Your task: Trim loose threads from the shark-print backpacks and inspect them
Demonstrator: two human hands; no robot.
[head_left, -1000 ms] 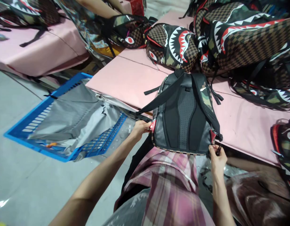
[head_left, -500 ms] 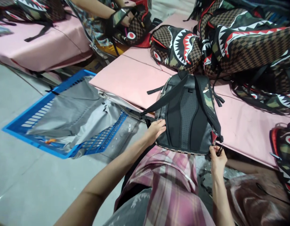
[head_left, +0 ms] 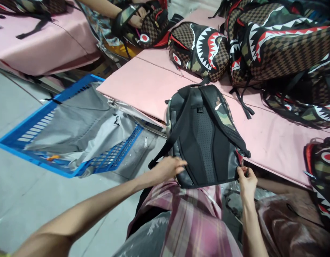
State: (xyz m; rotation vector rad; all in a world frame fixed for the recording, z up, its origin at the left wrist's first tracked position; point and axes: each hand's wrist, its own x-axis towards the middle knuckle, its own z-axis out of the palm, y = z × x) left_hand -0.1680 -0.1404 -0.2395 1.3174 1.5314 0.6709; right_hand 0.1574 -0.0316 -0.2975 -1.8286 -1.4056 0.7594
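A black and camouflage backpack point(head_left: 204, 139) lies back-panel up, its lower end tipped over the near edge of the pink table point(head_left: 143, 85) towards me. My left hand point(head_left: 167, 167) rests on its lower left corner with fingers stretched out along the panel beside the black strap. My right hand point(head_left: 246, 180) is closed in a pinch on the lower right corner, where the strap end and a red trim meet.
A blue plastic basket point(head_left: 28, 157) lined with a grey bag sits on the floor at the left. Several shark-mouth checkered backpacks point(head_left: 204, 50) are piled at the table's back and right. Another person's hands point(head_left: 135, 19) handle a bag at the top.
The backpack has been pulled nearer and turned slightly, its lower end now over the table edge. My left hand moved from pinching the lower left corner to lying flat on it.
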